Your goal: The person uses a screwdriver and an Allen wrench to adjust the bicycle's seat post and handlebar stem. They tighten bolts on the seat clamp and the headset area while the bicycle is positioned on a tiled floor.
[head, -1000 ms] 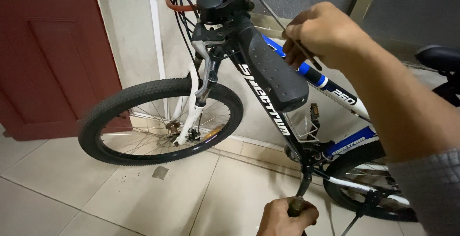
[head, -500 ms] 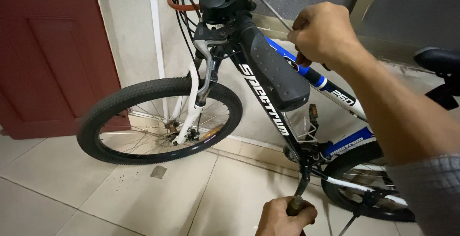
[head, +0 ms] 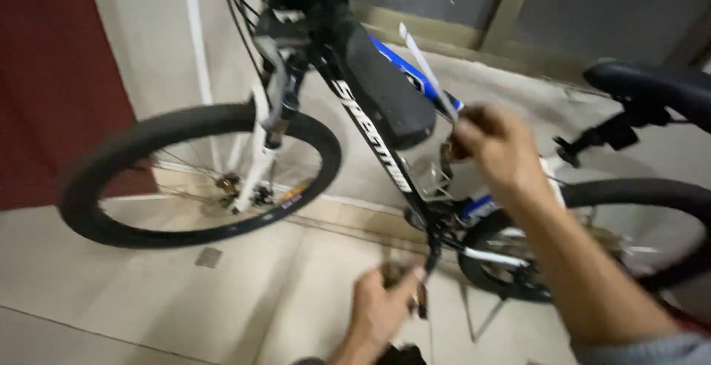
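Observation:
A black and blue bicycle point(head: 379, 109) stands side-on against a wall, blurred by motion. My right hand point(head: 498, 146) is beside the frame, just above the metal bottle cage point(head: 429, 177), with its fingers closed on a thin white strip point(head: 424, 61) that sticks up and to the left. Lower down, my left hand point(head: 381, 307) grips the pedal point(head: 404, 270) at the bottom of the crank arm point(head: 432, 250). What the strip is cannot be made out.
The front wheel point(head: 111, 228) is at the left and the rear wheel point(head: 655, 191) at the right, under the black saddle point(head: 652, 83). A dark red door point(head: 52, 91) fills the left edge. A kickstand point(head: 483, 320) rests on the tiled floor point(head: 148, 298).
My right hand has dropped from the top tube down to beside the bottle cage, still holding the thin strip. My left hand stays on the pedal. The view has shifted.

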